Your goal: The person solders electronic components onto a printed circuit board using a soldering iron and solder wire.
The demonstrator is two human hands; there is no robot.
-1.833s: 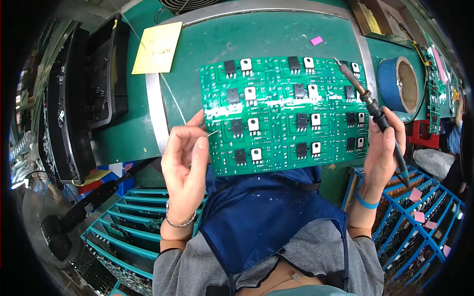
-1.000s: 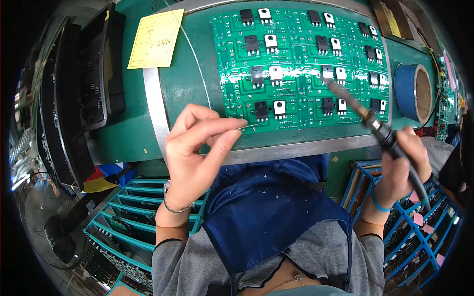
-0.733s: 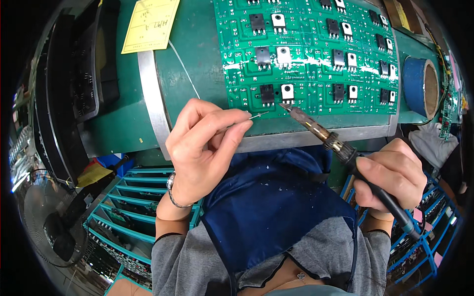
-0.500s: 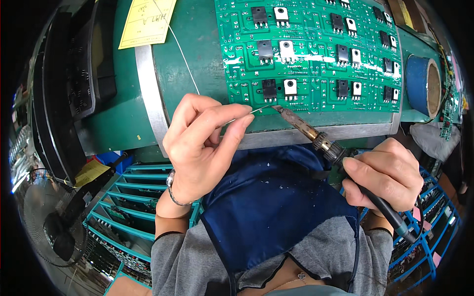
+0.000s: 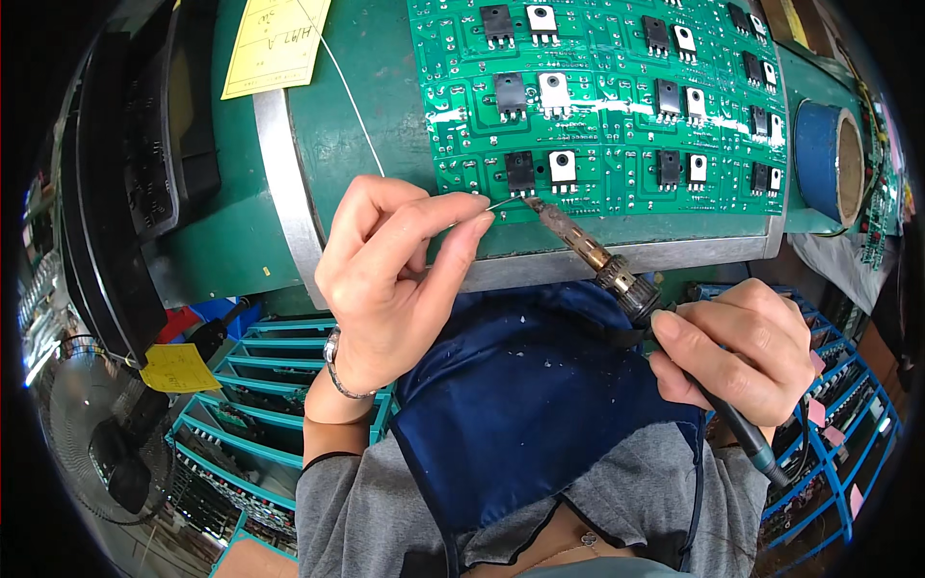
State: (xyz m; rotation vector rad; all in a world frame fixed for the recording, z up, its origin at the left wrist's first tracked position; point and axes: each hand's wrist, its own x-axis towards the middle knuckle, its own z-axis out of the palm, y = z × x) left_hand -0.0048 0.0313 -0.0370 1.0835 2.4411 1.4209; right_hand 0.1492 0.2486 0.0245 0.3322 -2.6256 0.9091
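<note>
Between thumb and forefinger, my left hand (image 5: 390, 265) pinches a thin solder wire (image 5: 355, 101), whose tip reaches the near edge of a green circuit board (image 5: 617, 135). My right hand (image 5: 740, 349) grips a soldering iron (image 5: 617, 275) by its black handle. The iron's darkened tip meets the wire end at the legs of a black transistor (image 5: 520, 171) in the board's nearest row. Right beside it lies a white-faced transistor (image 5: 563, 168). More black and white-faced pairs sit in rows across the board.
The green bench (image 5: 347, 116) has a metal edge strip (image 5: 636, 265). A yellow paper tag (image 5: 275, 48) lies at the back left, a blue tape roll (image 5: 824, 164) at the right. Racks (image 5: 255, 385) holding boards stand below on both sides, with a fan (image 5: 106, 453) at lower left.
The soldering iron has moved slightly left and up, its tip now at the black transistor's legs. My left hand and the wire have barely shifted.
</note>
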